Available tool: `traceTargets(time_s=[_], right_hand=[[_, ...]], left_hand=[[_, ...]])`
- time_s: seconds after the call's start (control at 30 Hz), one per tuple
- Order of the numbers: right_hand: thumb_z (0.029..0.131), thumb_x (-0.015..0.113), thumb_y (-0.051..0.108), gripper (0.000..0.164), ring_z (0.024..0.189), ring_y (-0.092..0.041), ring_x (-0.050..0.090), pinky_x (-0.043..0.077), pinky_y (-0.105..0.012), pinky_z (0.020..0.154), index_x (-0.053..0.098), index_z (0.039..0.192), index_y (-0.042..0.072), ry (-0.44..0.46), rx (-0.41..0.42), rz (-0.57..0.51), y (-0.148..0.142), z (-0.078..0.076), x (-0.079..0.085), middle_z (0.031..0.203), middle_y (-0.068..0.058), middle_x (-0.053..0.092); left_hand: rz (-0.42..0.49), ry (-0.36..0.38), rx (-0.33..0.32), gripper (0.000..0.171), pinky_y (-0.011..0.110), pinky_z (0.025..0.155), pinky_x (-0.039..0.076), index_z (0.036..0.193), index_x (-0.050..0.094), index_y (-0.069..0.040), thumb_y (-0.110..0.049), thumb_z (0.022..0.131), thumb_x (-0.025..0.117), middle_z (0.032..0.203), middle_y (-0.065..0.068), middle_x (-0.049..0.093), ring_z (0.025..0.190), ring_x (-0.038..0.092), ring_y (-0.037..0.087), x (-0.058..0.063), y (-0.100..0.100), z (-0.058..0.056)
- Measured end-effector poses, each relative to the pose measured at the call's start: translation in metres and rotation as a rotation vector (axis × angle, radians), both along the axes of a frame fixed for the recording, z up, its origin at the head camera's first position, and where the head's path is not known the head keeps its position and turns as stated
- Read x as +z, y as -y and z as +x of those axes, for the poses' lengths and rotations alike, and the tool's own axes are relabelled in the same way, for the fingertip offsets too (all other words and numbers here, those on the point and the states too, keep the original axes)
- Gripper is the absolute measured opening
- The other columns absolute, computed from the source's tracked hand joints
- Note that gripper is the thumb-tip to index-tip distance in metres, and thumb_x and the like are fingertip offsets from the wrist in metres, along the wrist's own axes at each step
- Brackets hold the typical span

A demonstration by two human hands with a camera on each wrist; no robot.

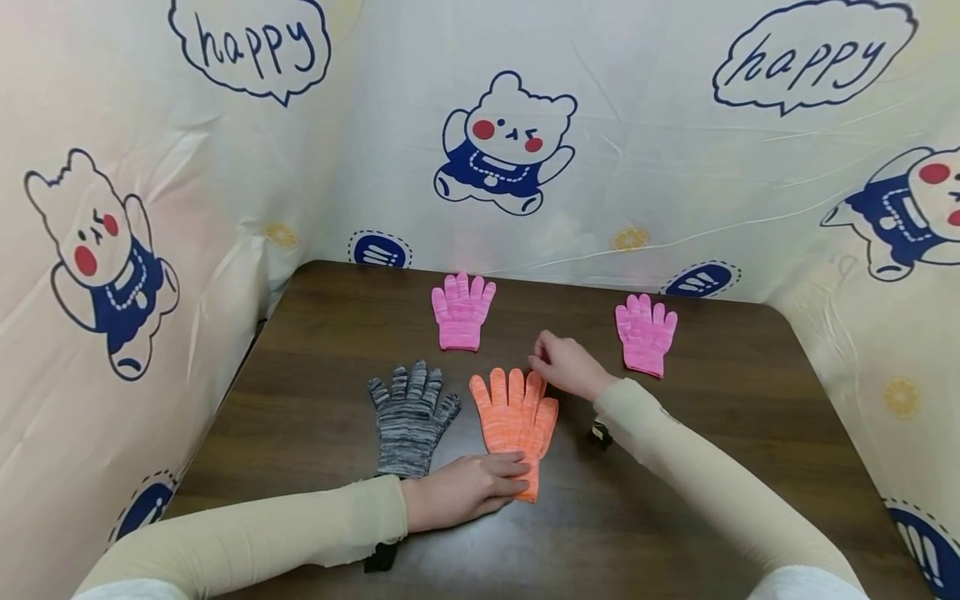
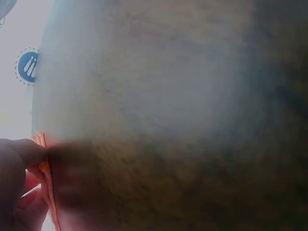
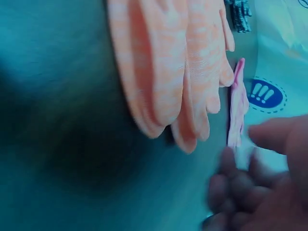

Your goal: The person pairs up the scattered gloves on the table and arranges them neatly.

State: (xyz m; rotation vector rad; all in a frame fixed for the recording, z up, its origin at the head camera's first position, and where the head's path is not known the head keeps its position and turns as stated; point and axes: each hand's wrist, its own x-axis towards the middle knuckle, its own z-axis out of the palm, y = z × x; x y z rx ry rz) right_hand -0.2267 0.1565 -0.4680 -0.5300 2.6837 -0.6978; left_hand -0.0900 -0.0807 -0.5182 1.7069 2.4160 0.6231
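Note:
An orange knit glove (image 1: 504,412) lies on the table, fingers pointing away; in the right wrist view its doubled fingers (image 3: 161,82) show two layers. My left hand (image 1: 468,492) rests on its cuff with the fingers laid across it, and the left wrist view has those fingers (image 2: 29,151) against the orange fabric. Just beyond the glove's fingertips is my right hand (image 1: 567,364), its fingers loosely bent and holding nothing in the right wrist view. Left of the orange glove lies a grey-black striped glove (image 1: 411,421), its cuff end partly covered by my left forearm.
Two pink gloves lie farther back on the brown table (image 1: 315,350), one pink glove (image 1: 462,312) at the middle and another pink glove (image 1: 647,335) to the right. A white printed cloth (image 1: 637,167) stands around the table's back and sides.

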Motion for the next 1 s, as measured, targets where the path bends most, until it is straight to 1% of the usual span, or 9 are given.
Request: traceTargets(time_s=[0.03,0.17,0.23,0.33,0.4,0.53,0.8,0.93,1.0], right_hand=[[0.103,0.065,0.02,0.014,0.064,-0.016,0.053,0.047,-0.028,0.059,0.061,0.097,0.008,0.019,-0.012,0.018,-0.004,0.004,0.001,0.076,-0.003,0.058],[0.101,0.067,0.023,0.02,0.062,-0.014,0.052,0.044,-0.027,0.058,0.064,0.087,0.01,0.082,0.027,0.101,-0.016,0.02,0.002,0.072,-0.001,0.057],[0.1,0.069,0.027,0.022,0.062,-0.015,0.052,0.043,-0.027,0.058,0.066,0.085,0.011,0.119,0.033,0.143,-0.019,0.026,0.001,0.071,-0.001,0.058],[0.099,0.07,0.033,0.027,0.061,-0.015,0.052,0.043,-0.027,0.056,0.068,0.084,0.011,0.176,-0.008,0.194,-0.021,0.035,-0.001,0.069,-0.001,0.058],[0.098,0.071,0.035,0.029,0.059,-0.015,0.051,0.042,-0.026,0.055,0.071,0.083,0.011,0.199,-0.043,0.215,-0.02,0.039,-0.002,0.066,-0.001,0.057],[0.097,0.072,0.034,0.03,0.056,-0.015,0.05,0.04,-0.025,0.053,0.072,0.079,0.01,0.216,-0.087,0.204,-0.018,0.044,-0.004,0.063,-0.001,0.055],[0.096,0.07,0.02,0.017,0.062,-0.017,0.053,0.044,-0.027,0.057,0.066,0.083,0.01,0.204,-0.088,0.079,-0.023,0.048,0.0,0.07,-0.002,0.058],[0.095,0.069,0.018,0.014,0.061,-0.017,0.053,0.043,-0.028,0.056,0.065,0.083,0.01,0.157,-0.094,0.102,-0.029,0.049,0.001,0.07,-0.003,0.057],[0.095,0.069,0.018,0.014,0.061,-0.017,0.053,0.043,-0.028,0.057,0.065,0.084,0.01,0.161,-0.104,0.112,-0.031,0.05,-0.001,0.07,-0.003,0.056]], left_hand=[[0.0,0.009,0.002,0.036,0.031,0.114,0.044,0.141,0.066,-0.009,-0.018,0.106,0.062,0.151,0.008,0.058,0.147,0.046,0.023,0.0,0.0,0.0],[-0.007,0.034,0.01,0.036,0.031,0.114,0.044,0.141,0.066,-0.01,-0.018,0.107,0.062,0.151,0.007,0.058,0.148,0.045,0.021,0.002,0.0,0.0],[-0.01,0.044,0.016,0.036,0.031,0.114,0.044,0.141,0.066,-0.01,-0.018,0.107,0.062,0.151,0.006,0.058,0.148,0.045,0.021,0.002,0.0,0.0],[-0.02,0.03,0.021,0.036,0.032,0.113,0.045,0.142,0.066,-0.011,-0.019,0.107,0.062,0.151,0.006,0.058,0.148,0.045,0.02,0.002,-0.001,0.0],[-0.028,0.0,0.018,0.037,0.033,0.112,0.046,0.143,0.065,-0.012,-0.02,0.107,0.062,0.151,0.005,0.058,0.147,0.046,0.02,0.001,-0.001,0.0],[-0.021,-0.054,0.022,0.037,0.033,0.111,0.048,0.142,0.066,-0.012,-0.022,0.107,0.061,0.148,0.004,0.061,0.146,0.048,0.019,0.002,-0.002,0.0],[-0.014,-0.032,0.071,0.033,0.033,0.111,0.048,0.138,0.068,-0.01,-0.021,0.107,0.061,0.143,0.005,0.064,0.141,0.053,0.018,0.007,-0.005,0.003],[-0.018,-0.006,0.091,0.031,0.032,0.11,0.048,0.135,0.069,-0.01,-0.02,0.107,0.061,0.142,0.006,0.064,0.139,0.054,0.017,0.008,-0.008,0.004],[-0.015,0.007,0.097,0.03,0.031,0.11,0.049,0.134,0.07,-0.01,-0.02,0.107,0.062,0.141,0.005,0.064,0.139,0.055,0.017,0.008,-0.008,0.005]])
